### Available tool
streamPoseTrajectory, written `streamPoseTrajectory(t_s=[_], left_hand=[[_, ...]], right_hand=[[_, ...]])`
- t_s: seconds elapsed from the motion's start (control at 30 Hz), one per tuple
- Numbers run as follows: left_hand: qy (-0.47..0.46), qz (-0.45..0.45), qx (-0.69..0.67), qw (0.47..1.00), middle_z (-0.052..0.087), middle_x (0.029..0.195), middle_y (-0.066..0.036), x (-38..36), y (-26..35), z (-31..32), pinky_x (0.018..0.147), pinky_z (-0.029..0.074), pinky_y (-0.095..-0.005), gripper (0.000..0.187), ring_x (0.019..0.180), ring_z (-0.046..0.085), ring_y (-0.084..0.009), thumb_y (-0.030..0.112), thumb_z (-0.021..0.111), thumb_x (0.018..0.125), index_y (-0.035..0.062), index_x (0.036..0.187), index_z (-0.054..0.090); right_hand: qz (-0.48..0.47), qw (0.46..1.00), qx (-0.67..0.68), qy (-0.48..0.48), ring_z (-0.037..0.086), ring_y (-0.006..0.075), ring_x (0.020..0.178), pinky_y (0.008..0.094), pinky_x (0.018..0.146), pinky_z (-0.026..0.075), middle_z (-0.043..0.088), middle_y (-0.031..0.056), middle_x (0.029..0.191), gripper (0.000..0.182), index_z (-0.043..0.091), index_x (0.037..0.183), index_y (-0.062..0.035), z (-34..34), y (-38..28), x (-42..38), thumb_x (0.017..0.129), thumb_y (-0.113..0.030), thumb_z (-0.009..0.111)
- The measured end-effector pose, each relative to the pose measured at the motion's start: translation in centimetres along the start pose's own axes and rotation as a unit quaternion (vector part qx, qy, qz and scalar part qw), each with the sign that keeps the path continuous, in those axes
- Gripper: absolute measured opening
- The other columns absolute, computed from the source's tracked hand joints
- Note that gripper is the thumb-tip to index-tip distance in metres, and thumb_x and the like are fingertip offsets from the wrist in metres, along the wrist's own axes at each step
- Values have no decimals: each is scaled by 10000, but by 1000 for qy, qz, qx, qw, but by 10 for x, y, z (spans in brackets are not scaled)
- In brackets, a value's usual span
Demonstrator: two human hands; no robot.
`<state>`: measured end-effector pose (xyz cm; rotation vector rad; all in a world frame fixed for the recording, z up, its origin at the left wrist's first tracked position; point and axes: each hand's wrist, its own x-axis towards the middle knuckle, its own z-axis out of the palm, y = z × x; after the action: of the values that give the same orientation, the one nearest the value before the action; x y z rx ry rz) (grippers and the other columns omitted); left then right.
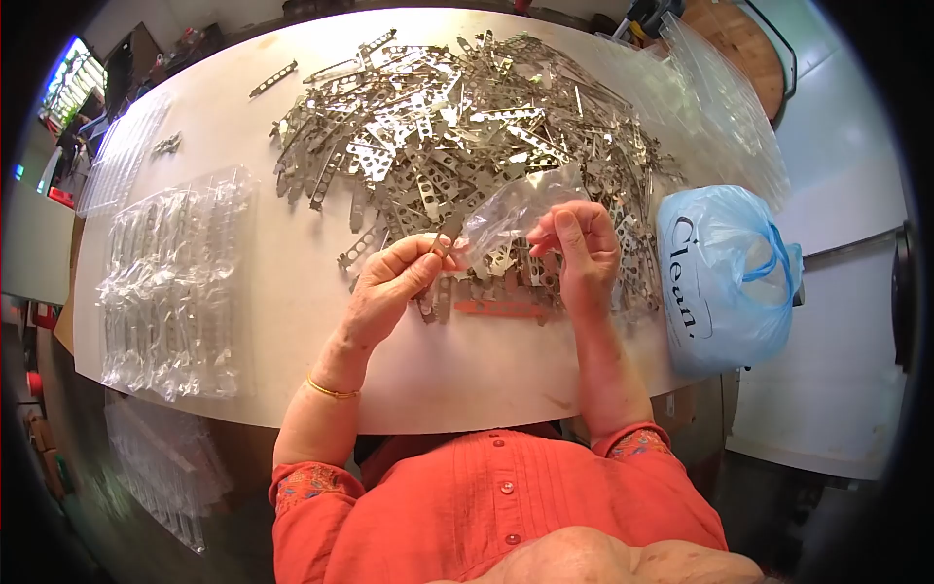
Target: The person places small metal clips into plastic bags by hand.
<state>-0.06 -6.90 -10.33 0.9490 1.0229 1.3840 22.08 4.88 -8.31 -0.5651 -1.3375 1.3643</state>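
My left hand [397,277] pinches a flat metal bracket [445,238] between thumb and fingers, close to the lower left end of a clear plastic bag [511,207]. The bag stretches up and rightward to my right hand [587,248], whose thumb and fingers are closed at its side. Behind and under both hands spreads a large heap of perforated metal brackets [428,122]. Just below the bag lies an orange strip [499,309] on the table. Whether the left fingertips also grip the bag's edge is hard to make out.
Filled clear plastic sleeves [175,287] lie at the table's left, near a few small metal pieces [166,145]. A blue plastic bag [725,282] stands at the right edge. Clear plastic sheets [725,107] lie at the back right. One bracket [273,79] sits apart at the back left.
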Motion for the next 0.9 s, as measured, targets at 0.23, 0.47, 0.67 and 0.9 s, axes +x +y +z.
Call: streamPoseTrajectory(t_s=[0.23, 0.47, 0.67, 0.9], left_hand=[[27, 75, 5, 997, 687, 1011, -40, 2, -5, -3, 829, 520, -252, 197, 887, 672, -116, 142, 555, 1048, -2, 1143, 648], [80, 109, -33, 990, 663, 1075, -62, 0, -5, -1, 855, 551, -279, 206, 900, 687, -153, 92, 558, 1037, -31, 1187, 628], [60, 132, 19, 989, 665, 1141, -92, 2, -7, 5, 854, 541, -284, 178, 888, 686, -147, 98, 557, 1038, -15, 1132, 658], [26, 89, 5, 996, 685, 1185, -141, -3, 5, 16, 841, 544, -278, 205, 913, 686, -144, 118, 517, 1057, -20, 1128, 651]], right_hand=[[24, 999, -25, 9, 665, 124, 703, 252, 631, 558, 671, 67, 844, 202, 617, 1002, -26, -2, 3, -6, 1059, -200, 534], [31, 996, -56, 59, 625, 117, 628, 251, 588, 528, 660, 68, 813, 238, 620, 974, -20, -2, 3, -7, 1062, -220, 527], [70, 997, 15, 29, 618, 116, 619, 253, 567, 521, 661, 63, 811, 198, 624, 984, -34, 11, -2, -4, 1047, -211, 561], [118, 992, 48, 25, 594, 83, 598, 232, 497, 486, 663, 32, 803, 177, 651, 977, -54, 2, 1, -3, 1017, -224, 620]])
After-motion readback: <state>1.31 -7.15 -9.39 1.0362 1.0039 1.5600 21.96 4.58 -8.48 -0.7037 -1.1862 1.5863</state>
